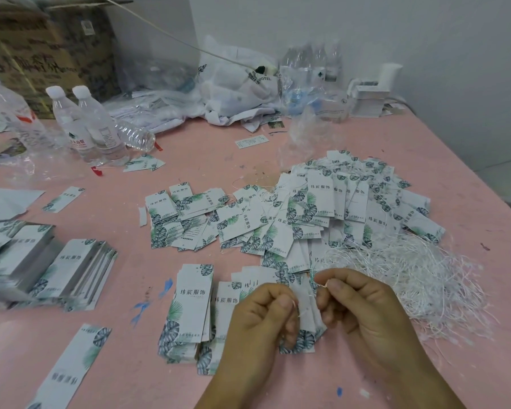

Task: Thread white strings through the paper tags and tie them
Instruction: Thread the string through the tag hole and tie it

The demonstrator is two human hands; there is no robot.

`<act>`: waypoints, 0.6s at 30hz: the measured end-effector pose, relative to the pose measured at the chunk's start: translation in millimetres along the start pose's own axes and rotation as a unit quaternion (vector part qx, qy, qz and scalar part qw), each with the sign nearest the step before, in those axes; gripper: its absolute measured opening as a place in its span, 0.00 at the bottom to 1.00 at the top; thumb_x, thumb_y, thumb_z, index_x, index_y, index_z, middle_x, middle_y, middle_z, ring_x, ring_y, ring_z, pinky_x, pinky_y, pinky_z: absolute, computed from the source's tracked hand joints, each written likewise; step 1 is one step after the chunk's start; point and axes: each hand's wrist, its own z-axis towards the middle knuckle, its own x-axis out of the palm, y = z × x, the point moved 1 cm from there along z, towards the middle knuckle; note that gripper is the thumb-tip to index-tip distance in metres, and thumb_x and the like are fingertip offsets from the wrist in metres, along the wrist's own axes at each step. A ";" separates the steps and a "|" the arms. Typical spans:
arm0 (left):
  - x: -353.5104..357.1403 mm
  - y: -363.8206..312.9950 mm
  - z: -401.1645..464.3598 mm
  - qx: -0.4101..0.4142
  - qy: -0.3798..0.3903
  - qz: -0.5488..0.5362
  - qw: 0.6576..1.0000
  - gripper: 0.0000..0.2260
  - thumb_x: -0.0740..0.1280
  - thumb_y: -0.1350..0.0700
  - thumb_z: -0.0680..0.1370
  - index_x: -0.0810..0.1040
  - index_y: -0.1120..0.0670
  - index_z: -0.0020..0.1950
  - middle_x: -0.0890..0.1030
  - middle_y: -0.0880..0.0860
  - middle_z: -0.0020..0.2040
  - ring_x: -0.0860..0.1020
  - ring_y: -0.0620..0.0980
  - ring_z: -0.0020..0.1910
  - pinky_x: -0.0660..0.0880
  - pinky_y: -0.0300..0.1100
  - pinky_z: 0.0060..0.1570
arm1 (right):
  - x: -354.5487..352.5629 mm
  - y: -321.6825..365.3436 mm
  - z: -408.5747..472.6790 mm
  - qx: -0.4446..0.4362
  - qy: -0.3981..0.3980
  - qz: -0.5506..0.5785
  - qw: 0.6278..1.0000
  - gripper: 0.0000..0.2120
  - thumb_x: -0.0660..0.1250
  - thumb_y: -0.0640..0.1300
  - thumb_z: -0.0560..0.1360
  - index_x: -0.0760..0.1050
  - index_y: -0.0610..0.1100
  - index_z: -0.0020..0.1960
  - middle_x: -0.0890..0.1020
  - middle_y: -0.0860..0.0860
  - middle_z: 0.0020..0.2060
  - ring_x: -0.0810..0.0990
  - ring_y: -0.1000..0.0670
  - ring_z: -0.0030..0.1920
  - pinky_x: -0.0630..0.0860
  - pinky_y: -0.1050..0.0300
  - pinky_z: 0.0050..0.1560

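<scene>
Both hands work low over the pink counter (278, 160): I see my left hand (260, 317) pinching one end of a thin white string (296, 305) against a white leaf-printed paper tag (306, 317), while my right hand (363, 305) pinches the string's other end. Just right lies a tangled heap of loose white strings (425, 276). Beyond the hands, strung tags (337, 208) are piled up; stacks of unstrung tags (189, 311) sit left.
</scene>
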 end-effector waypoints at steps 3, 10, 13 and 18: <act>1.5 -1.5 -2.0 -0.005 0.014 0.000 1.000 0.06 0.73 0.51 0.73 0.84 0.52 0.44 0.79 0.54 0.31 0.76 0.48 0.28 0.73 0.36 0.29 | -0.8 -0.9 -0.5 -0.015 0.000 -0.020 1.000 0.19 0.76 0.55 0.67 0.83 0.41 0.49 0.81 0.43 0.33 0.77 0.49 0.30 0.76 0.60 0.32; 0.3 -0.4 -3.3 -0.012 -0.017 -0.007 1.000 0.10 0.75 0.55 0.68 0.86 0.56 0.48 0.84 0.60 0.37 0.83 0.53 0.34 0.78 0.39 0.34 | -3.3 -6.8 -1.4 -0.014 -0.017 -0.048 0.999 0.18 0.77 0.52 0.66 0.83 0.41 0.50 0.78 0.44 0.31 0.76 0.48 0.33 0.76 0.59 0.35; -0.8 0.6 -3.0 -0.014 -0.023 0.000 1.000 0.11 0.76 0.55 0.67 0.86 0.56 0.48 0.85 0.61 0.37 0.84 0.54 0.35 0.79 0.39 0.35 | -0.7 -10.0 -2.1 -0.003 -0.023 -0.049 0.999 0.13 0.75 0.47 0.67 0.82 0.42 0.49 0.80 0.43 0.32 0.77 0.48 0.33 0.76 0.60 0.35; -1.2 1.5 -3.3 0.006 -0.021 0.015 1.000 0.09 0.75 0.55 0.68 0.86 0.56 0.46 0.83 0.59 0.35 0.82 0.51 0.33 0.78 0.38 0.35 | 2.5 -12.0 -2.6 0.014 -0.029 -0.047 0.998 0.13 0.75 0.47 0.65 0.82 0.42 0.47 0.82 0.42 0.33 0.79 0.49 0.33 0.77 0.61 0.34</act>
